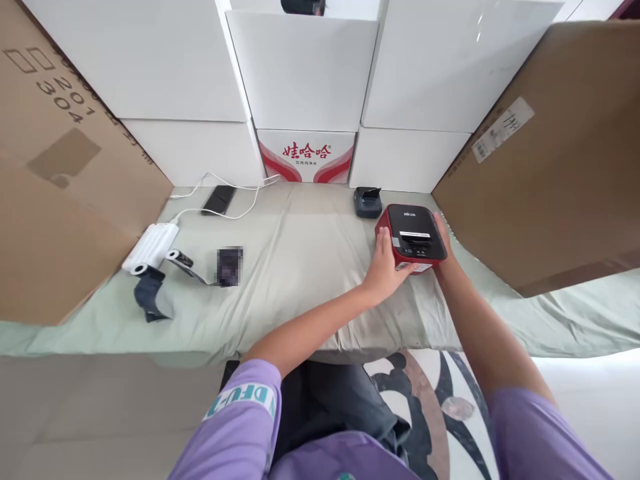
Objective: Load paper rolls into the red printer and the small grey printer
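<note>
A red label printer [414,232] with a black top stands at the right side of the cloth-covered table. My left hand [385,270] presses against its left side and near corner, fingers wrapped along the edge. My right hand [444,240] holds the opposite side, its fingers partly hidden behind the casing. Just beyond the printer, almost touching it, sits a small dark grey device [368,205] with a raised black flap.
Left on the cloth [300,267] lie two unrolled paper rolls [150,293], a pixelated dark square [230,267], a white power strip [151,247] with cables and a black phone [219,199]. Cardboard panels [550,167] flank both sides; white boxes [305,73] line the back.
</note>
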The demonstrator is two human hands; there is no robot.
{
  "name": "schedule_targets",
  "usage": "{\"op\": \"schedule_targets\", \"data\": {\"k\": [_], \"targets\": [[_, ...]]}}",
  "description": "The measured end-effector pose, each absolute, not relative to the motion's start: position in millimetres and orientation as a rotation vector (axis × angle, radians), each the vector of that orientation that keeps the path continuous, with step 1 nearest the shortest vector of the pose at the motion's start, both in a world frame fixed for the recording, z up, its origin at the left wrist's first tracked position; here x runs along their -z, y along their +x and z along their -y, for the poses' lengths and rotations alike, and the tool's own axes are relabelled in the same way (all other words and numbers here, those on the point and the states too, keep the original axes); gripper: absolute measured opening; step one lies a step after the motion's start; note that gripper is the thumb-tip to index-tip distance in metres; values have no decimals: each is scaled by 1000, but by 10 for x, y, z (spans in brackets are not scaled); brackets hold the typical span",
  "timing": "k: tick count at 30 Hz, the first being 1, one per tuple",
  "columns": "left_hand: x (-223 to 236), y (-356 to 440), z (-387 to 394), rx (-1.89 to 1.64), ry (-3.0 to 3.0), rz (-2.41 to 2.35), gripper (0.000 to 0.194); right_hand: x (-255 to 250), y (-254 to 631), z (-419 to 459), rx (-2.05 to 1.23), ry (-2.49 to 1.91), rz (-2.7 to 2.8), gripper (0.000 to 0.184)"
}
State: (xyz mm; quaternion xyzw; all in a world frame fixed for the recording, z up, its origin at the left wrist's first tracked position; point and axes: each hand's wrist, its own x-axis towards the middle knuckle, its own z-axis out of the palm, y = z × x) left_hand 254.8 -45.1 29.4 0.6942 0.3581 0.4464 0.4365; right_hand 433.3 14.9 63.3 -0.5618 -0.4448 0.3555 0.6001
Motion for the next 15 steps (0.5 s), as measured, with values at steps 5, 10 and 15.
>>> {"op": "schedule_targets", "data": {"k": [5,10,15], "targets": [[-223,2898,484,-1011,1784,-942,122,-480,4655,-59,-914,-1365,833,49],[-177,2446,359,-826,1977,-922,109,-727,4826,-112,-685,-1558,907,42],[-101,1540,62,-790,2135,-1109,79,-1534,4449,-345,-479,-1663,1279,22]]}}
